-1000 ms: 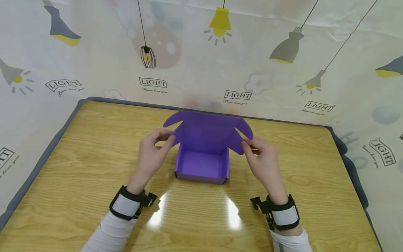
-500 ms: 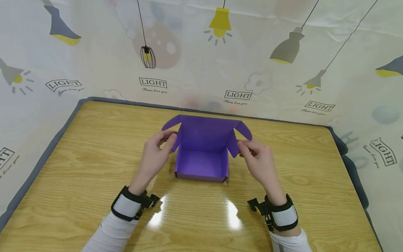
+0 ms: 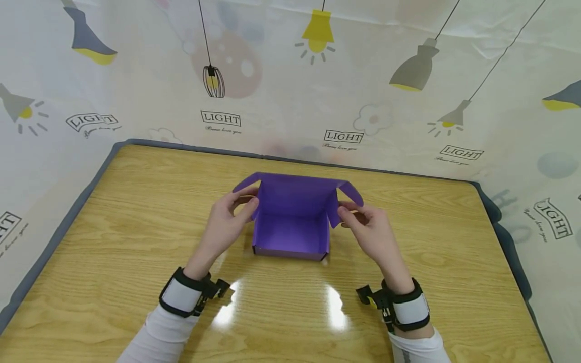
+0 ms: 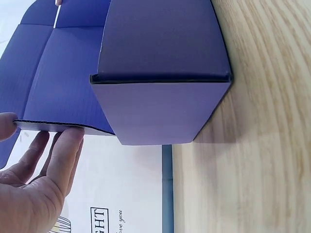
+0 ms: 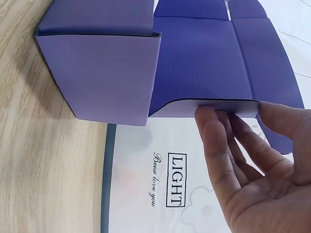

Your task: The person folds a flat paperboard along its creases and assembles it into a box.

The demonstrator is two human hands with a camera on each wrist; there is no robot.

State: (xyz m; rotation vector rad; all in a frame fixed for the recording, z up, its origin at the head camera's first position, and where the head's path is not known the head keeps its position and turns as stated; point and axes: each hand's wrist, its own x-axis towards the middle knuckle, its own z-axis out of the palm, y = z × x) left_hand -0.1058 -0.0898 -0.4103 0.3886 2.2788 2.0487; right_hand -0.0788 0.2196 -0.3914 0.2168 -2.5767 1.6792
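A purple cardboard box (image 3: 290, 253) stands on the table with its lid (image 3: 295, 194) raised at the back and its inside bare. From the lid's sides, two side flaps fold forward, and rounded ears curve out at its top corners. My left hand (image 3: 227, 219) holds the left side flap (image 4: 51, 126), the thumb at its edge and the fingers against its outer face. On the other side my right hand (image 3: 372, 227) has the right side flap (image 5: 182, 108) between thumb and fingers in the same manner. Both flaps' lower parts lie close to the box's side walls.
The wooden table (image 3: 136, 212) has a grey edging (image 3: 218, 151) along its back and sides. Behind it hangs a pale cloth (image 3: 281, 101) printed with lamps. A strap with a buckle (image 3: 181, 295) sits on each wrist.
The lid has tipped forward and down, its top edge lower now. Both side flaps have turned inward toward the box, and my hands have moved closer together with them.
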